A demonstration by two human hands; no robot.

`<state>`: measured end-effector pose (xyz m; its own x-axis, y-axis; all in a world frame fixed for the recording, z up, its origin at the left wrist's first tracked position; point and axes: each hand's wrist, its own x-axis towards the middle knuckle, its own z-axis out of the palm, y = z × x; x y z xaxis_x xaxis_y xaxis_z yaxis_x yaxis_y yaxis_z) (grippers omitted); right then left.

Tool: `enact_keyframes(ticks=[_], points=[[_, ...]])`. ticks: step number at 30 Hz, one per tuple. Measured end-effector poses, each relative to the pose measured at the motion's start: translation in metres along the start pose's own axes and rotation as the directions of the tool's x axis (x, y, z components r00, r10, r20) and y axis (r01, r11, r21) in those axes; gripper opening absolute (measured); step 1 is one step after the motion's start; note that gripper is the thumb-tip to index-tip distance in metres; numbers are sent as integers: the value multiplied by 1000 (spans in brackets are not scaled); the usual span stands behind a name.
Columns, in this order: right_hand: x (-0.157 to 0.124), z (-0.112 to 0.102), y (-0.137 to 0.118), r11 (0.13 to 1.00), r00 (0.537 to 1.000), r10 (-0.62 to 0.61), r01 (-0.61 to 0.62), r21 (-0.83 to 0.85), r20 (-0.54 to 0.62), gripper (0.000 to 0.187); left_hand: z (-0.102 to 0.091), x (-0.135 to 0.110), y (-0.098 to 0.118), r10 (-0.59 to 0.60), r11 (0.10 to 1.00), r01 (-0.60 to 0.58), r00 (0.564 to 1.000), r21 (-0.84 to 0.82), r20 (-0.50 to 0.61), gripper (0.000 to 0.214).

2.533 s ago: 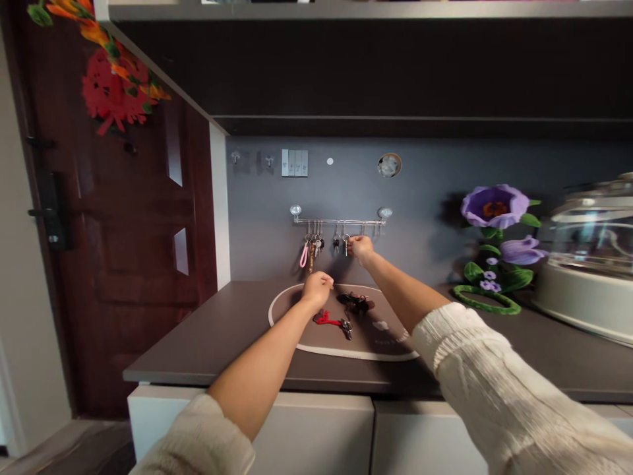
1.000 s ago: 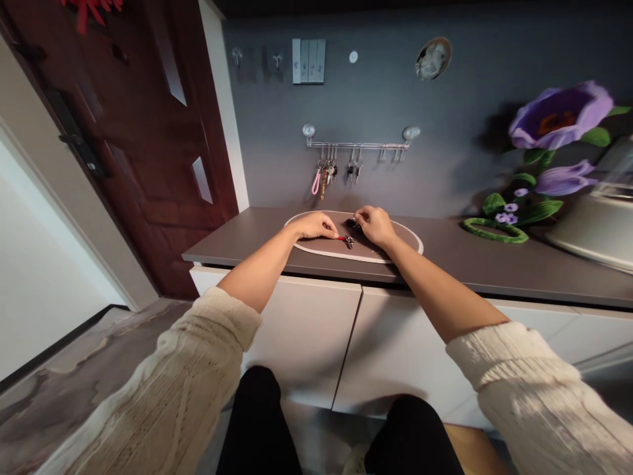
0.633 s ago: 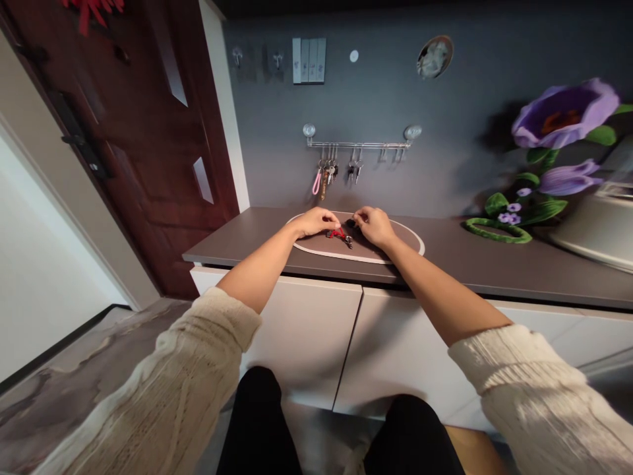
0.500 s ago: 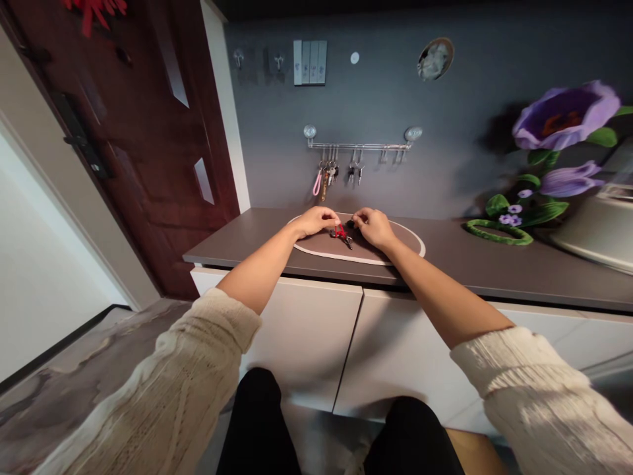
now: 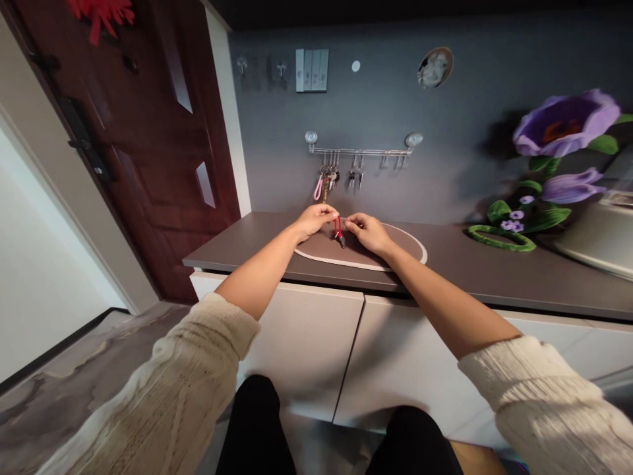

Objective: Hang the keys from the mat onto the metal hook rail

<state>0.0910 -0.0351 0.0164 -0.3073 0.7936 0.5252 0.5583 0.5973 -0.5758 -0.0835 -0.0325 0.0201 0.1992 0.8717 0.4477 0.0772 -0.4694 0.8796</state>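
Note:
My left hand (image 5: 315,221) pinches the top of a red cord (image 5: 337,226), which hangs down with small keys (image 5: 342,242) at its lower end. Just to the right, my right hand (image 5: 368,232) has its thumb and fingers drawn together close beside the cord; whatever they hold is too small and dark to make out. Both hands are above an oval brown mat (image 5: 341,260) with a pale rim, lying on the dark counter (image 5: 267,247).
On the wall behind, a clear hook rail (image 5: 361,152) carries several key sets (image 5: 331,177), one with a pink strap. Purple fabric flowers (image 5: 566,128) stand on the right beside a pale lampshade-like object (image 5: 598,231). To the left is a dark red door (image 5: 168,165).
My left hand has lifted the red cord, which now hangs straight with the keys below it. The right hand has come slightly closer to the left.

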Motion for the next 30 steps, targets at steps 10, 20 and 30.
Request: enact_keyframes(ticks=[10, 20, 30], points=[[4, 5, 3, 969, 991, -96, 73, 238, 89, 29, 5, 1, 6, 13, 994, -20, 998, -110, -69, 14], [5, 10, -4, 889, 996, 1, -42, 456, 89, 32, 9, 2, 9, -2, 988, -13, 996, -154, -92, 14], [6, 6, -4, 814, 995, 51, -88, 574, 81, 28, 9, 7, 1, 32, 985, -59, 986, -163, -166, 21]])
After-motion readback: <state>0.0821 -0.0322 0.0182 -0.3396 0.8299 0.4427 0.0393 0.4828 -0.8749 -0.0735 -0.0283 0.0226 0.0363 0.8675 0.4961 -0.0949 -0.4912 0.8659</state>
